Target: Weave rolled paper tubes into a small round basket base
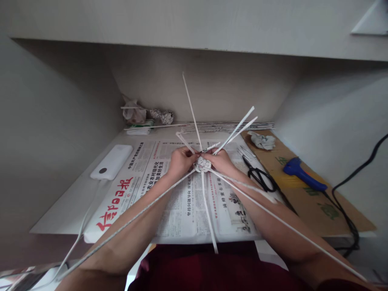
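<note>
A small round woven piece of rolled newspaper strips (pixel 203 164) is held between my two hands over the middle of the newspaper. Long paper strips spread out from it in several directions, some across my forearms. My left hand (pixel 183 162) pinches its upper left edge, beside a bent strip (pixel 183 140). My right hand (pixel 222 160) closes on its upper right side, where two strips (pixel 239 128) rise up and to the right. Both sets of fingertips nearly meet at the top of the weave, and a short strip end lies there.
Printed newspaper (pixel 145 178) covers the tabletop. To the right are black scissors (pixel 262 178), a blue glue gun (pixel 304 176) on cardboard (pixel 329 202) and crumpled paper (pixel 262 140). A white power bank (pixel 112 162) lies left. Paper rods (pixel 230 127), a plastic bag (pixel 135 111) and patterned balls (pixel 166 117) sit at the back.
</note>
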The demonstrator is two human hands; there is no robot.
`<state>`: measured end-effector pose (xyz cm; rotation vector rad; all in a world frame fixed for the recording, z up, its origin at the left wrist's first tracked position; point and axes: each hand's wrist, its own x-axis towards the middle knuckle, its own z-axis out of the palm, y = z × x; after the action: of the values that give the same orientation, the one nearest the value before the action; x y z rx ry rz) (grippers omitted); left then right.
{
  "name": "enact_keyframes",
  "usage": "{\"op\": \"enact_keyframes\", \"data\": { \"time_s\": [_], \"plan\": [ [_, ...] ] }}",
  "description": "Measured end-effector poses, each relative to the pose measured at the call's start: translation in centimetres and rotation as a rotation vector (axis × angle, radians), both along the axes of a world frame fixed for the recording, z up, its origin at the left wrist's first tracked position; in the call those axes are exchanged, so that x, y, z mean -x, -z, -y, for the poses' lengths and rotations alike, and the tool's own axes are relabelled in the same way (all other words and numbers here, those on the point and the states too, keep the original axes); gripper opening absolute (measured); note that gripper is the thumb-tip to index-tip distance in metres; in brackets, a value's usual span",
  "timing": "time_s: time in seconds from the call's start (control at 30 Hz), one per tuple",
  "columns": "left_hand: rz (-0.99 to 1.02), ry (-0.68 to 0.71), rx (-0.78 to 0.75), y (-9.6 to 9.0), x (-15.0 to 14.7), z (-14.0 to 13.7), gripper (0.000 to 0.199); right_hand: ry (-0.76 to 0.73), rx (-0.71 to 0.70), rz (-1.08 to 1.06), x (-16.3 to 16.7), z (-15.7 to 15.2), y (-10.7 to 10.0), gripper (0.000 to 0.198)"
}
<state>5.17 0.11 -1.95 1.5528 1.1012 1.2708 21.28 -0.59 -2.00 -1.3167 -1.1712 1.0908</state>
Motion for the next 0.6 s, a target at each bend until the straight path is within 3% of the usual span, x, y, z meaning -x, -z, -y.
{"op": "enact_keyframes", "data": {
  "time_s": [0.17, 0.33, 0.47, 0.6],
  "plan": [
    [-0.237, -0.044, -0.039, -0.3, 0.2, 0.3, 0.014, -0.067, -0.047, -0.041, 0.4, 0.5, -0.4, 0.022],
    [-0.27, -0.065, -0.096, -0.7, 0.3, 0.5, 0.01, -0.021, -0.028, -0.07, 0.9, 1.1, -1.1, 0.029],
    [-0.101, 0.0, -0.001, 0.2, 0.1, -0.2, 0.016, 0.06, -0.016, 0.007, 0.8, 0.8, -1.1, 0.023],
    [0.204, 0.108, 0.286, 0.6, 0.1, -0.7, 0.028, 0.06, -0.001, 0.017, 0.3, 0.1, -0.4, 0.022]
  ]
}}
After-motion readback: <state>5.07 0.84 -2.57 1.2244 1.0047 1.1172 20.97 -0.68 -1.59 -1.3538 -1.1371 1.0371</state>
